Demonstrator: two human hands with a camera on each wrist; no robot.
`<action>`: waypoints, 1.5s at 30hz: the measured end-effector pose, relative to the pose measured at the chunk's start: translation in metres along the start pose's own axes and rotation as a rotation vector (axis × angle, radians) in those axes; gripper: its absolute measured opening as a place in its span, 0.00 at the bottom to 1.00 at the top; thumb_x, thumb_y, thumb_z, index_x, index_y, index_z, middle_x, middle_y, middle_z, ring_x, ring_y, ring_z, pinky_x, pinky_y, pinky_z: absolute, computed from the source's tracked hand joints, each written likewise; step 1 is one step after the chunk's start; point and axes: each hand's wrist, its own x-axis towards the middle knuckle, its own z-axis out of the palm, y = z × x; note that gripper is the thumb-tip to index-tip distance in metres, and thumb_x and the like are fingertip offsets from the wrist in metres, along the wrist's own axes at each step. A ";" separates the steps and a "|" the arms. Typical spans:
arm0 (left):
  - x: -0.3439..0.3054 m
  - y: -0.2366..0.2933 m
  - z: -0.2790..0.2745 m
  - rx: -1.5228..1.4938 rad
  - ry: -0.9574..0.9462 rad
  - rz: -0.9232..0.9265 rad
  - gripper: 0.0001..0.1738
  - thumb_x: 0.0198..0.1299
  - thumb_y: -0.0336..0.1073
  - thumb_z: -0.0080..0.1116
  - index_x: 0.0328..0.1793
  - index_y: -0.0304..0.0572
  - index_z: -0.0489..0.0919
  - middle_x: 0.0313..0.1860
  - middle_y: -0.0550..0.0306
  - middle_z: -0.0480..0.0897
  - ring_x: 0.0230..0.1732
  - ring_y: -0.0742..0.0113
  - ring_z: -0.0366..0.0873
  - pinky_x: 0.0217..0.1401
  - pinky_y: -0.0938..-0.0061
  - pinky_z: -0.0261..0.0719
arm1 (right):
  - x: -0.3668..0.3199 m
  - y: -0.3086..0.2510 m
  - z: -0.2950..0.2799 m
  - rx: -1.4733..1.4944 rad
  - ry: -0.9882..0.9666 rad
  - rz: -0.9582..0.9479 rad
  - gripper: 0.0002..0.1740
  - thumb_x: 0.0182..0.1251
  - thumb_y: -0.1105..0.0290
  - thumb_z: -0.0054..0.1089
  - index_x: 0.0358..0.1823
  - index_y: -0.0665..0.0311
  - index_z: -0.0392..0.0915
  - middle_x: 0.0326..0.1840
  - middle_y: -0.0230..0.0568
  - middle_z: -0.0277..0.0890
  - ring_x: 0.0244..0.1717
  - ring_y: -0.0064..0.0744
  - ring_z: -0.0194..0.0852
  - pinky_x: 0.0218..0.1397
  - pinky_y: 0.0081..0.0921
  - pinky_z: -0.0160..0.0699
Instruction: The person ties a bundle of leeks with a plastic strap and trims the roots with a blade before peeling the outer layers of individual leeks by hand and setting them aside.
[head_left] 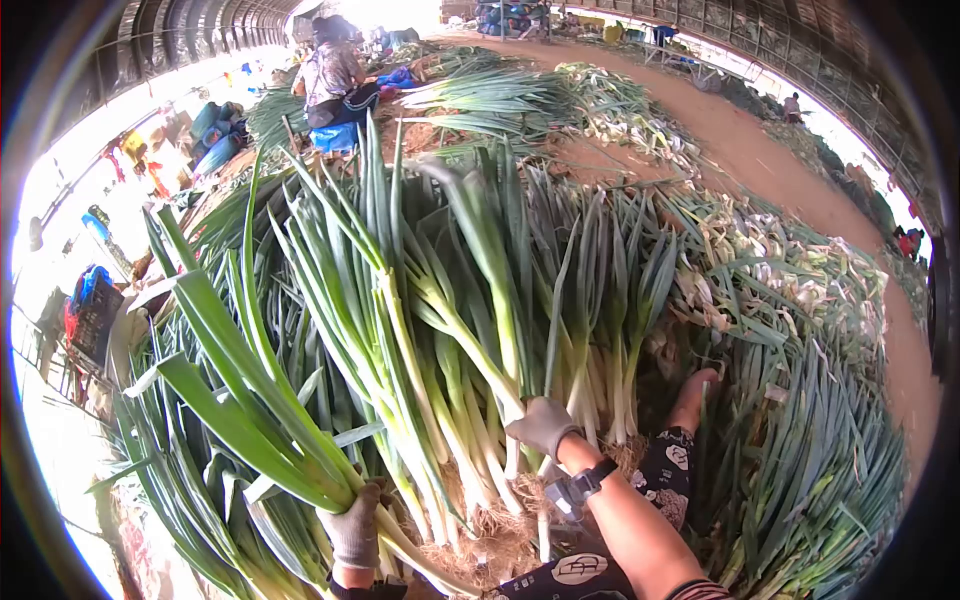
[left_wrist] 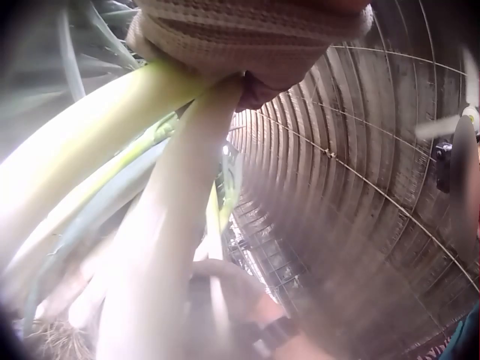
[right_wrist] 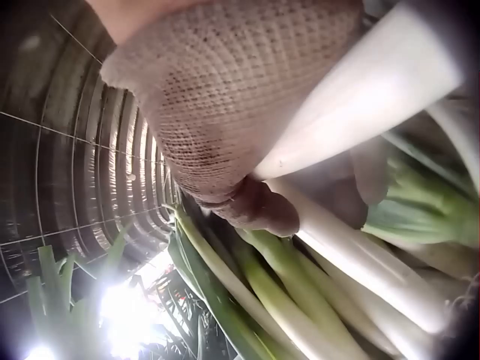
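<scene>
My gloved left hand point(head_left: 355, 530) grips a few large leeks point(head_left: 300, 465) near the base of their leaves, their tops fanning up to the left. In the left wrist view the gloved hand point(left_wrist: 247, 37) is curled round pale stalks point(left_wrist: 161, 225). The gloved right hand point(head_left: 545, 428) holds a leek point(head_left: 480, 360) by its white stalk; in the right wrist view the glove point(right_wrist: 232, 105) wraps a thick white stalk point(right_wrist: 367, 90). Between and behind both hands stands a dense row of leeks point(head_left: 375, 330), roots point(head_left: 495, 540) down.
A leg in patterned cloth point(head_left: 668, 470) lies right of the right hand. More leeks point(head_left: 820, 450) are heaped at the right, with peeled leaves point(head_left: 790, 255) beyond. Farther back a person point(head_left: 332, 75) sits near another leek pile point(head_left: 495, 100); a dirt path point(head_left: 730, 160) runs along the right.
</scene>
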 end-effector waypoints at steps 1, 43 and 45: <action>0.004 -0.004 0.006 0.012 -0.034 0.001 0.19 0.51 0.23 0.63 0.51 0.27 0.75 0.37 0.49 0.81 0.30 0.62 0.83 0.30 0.71 0.84 | 0.000 0.009 0.000 0.117 -0.001 -0.017 0.19 0.51 0.60 0.67 0.38 0.68 0.84 0.34 0.50 0.84 0.36 0.42 0.84 0.42 0.31 0.80; 0.121 -0.129 0.213 0.701 -0.172 0.350 0.37 0.47 0.36 0.69 0.64 0.33 0.67 0.51 0.40 0.79 0.51 0.47 0.80 0.54 0.60 0.78 | 0.052 0.115 -0.056 0.039 0.276 0.274 0.38 0.61 0.53 0.57 0.68 0.66 0.58 0.56 0.61 0.76 0.53 0.58 0.78 0.58 0.45 0.77; 0.115 -0.174 0.216 0.701 -0.267 0.411 0.50 0.48 0.35 0.69 0.76 0.36 0.53 0.73 0.35 0.58 0.72 0.37 0.60 0.73 0.62 0.64 | 0.064 0.148 -0.009 0.129 0.328 0.291 0.34 0.66 0.51 0.56 0.64 0.68 0.61 0.53 0.64 0.76 0.56 0.58 0.76 0.60 0.44 0.74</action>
